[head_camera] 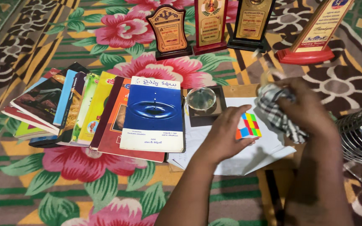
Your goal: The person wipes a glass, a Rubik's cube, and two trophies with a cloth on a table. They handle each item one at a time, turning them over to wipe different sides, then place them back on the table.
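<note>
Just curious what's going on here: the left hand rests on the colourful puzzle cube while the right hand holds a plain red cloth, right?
Nearly. The head view shows the left hand on the puzzle cube, but the right hand holds a black-and-white checked cloth, not plain red.

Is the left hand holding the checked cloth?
No: the left hand rests on the colourful puzzle cube, while the right hand grips the checked cloth.
</note>
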